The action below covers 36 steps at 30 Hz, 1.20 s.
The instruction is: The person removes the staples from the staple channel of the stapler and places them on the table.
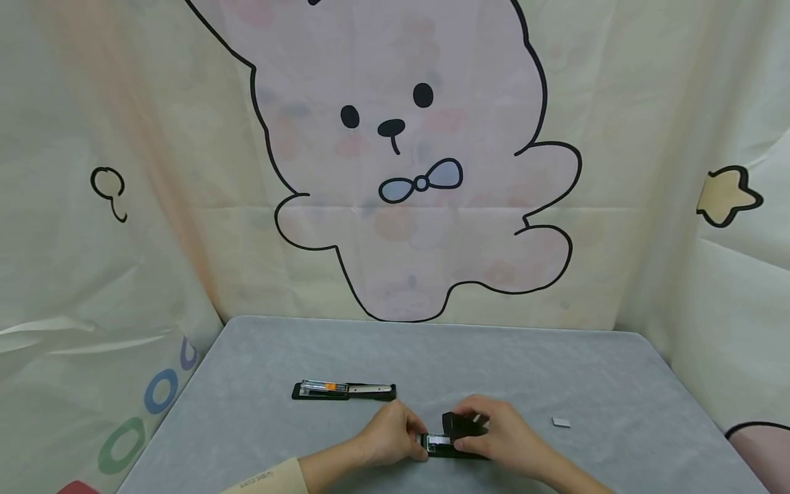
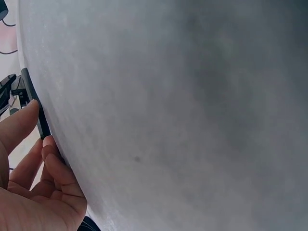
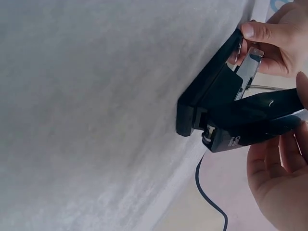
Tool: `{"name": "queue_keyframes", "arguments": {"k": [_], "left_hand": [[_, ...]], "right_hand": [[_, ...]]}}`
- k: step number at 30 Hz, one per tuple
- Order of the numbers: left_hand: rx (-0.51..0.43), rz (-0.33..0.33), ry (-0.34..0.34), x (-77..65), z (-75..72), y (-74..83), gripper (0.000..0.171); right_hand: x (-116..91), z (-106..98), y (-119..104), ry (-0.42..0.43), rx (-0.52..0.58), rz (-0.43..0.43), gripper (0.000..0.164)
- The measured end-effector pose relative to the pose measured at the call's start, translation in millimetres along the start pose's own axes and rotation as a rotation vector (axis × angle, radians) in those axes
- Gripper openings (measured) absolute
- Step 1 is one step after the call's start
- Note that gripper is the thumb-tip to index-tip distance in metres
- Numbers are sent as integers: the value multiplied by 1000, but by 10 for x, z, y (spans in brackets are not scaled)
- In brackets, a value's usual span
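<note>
A black stapler (image 1: 439, 451) rests on the table with its top cover raised. In the right wrist view its cover (image 3: 260, 115) is swung up, and the metal staple rail (image 3: 249, 70) shows above the base (image 3: 204, 84). My left hand (image 1: 395, 433) pinches the left end of the base between thumb and fingers; in the left wrist view this hand (image 2: 45, 197) is at the stapler's edge (image 2: 36, 101). With the thumb on one side and fingers on the other, my right hand (image 1: 505, 436) grips the raised cover.
A second black stapler (image 1: 373, 392) lies opened out flat behind my left hand, with an orange part (image 1: 331, 387) inside. To the right sits a small pale grey block (image 1: 561, 422). A printed cloth (image 1: 407, 261) hangs behind the grey table (image 1: 259, 357) and along its sides.
</note>
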<state>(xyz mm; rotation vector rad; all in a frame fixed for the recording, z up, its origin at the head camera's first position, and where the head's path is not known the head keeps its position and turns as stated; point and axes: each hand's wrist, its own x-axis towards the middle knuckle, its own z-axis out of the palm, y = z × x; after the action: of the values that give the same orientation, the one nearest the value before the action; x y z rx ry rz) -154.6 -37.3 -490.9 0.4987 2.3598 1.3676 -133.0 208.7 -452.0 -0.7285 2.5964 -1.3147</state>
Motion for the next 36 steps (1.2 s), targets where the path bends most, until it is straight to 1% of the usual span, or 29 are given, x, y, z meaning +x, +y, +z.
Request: {"name": "queue_keyframes", "arguments": {"k": [3, 6, 10, 17, 21, 24, 31, 36], "left_hand": [[4, 5, 4, -3, 1, -8, 24], [3, 0, 1, 1, -2, -12, 24], [-7, -22, -6, 7, -10, -1, 24], [-18, -59, -18, 10, -13, 26, 24], [-22, -79, -20, 19, -14, 42, 24], [-20, -80, -14, 19, -14, 47, 24], [-31, -95, -19, 23, -27, 46, 24], [-22, -108, -18, 30, -29, 45, 24]], "right_hand": [[-22, -19, -1, 0, 26, -5, 28], [-46, -45, 0, -18, 60, 31, 29], [-78, -84, 6, -27, 70, 71, 31], [-143, -128, 23, 17, 52, 10, 41], [-178, -160, 26, 30, 40, -48, 40], [-202, -187, 39, 35, 35, -65, 38], [-248, -250, 71, 32, 75, -20, 35], [-293, -295, 84, 48, 92, -28, 32]]}}
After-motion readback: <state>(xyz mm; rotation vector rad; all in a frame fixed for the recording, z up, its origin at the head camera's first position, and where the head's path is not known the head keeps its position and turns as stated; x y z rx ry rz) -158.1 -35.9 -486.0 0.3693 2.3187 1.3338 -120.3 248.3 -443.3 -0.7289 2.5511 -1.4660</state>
